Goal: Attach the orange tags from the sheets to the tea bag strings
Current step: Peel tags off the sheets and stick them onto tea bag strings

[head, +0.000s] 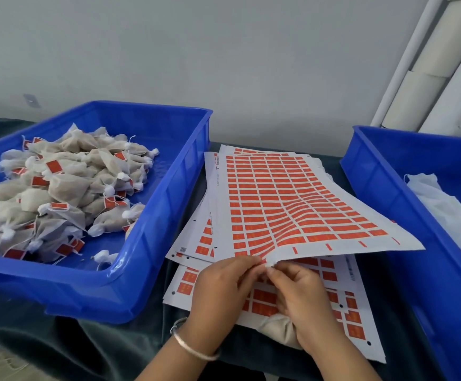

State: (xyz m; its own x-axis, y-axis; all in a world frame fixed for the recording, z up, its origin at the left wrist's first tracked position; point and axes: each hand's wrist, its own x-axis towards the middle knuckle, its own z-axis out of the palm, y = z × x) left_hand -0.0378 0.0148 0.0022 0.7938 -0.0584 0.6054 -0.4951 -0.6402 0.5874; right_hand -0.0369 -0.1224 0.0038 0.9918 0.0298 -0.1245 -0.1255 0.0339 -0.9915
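A stack of white sheets printed with orange tags lies between two blue bins. The top sheet (284, 199) is lifted at its near edge and bows upward. My left hand (221, 287) and my right hand (301, 295) meet at that near edge, fingertips pinching the paper where an orange tag sits. A beige tea bag (277, 329) lies under my right hand, partly hidden by it; whether the hand holds it I cannot tell. The lower sheets (353, 312) show beneath my hands.
A blue bin (169, 204) on the left holds a heap of tea bags with orange tags (59, 193). A second blue bin (405, 215) on the right holds white bags (443, 207). Dark green cloth (86, 342) covers the table. A wall stands behind.
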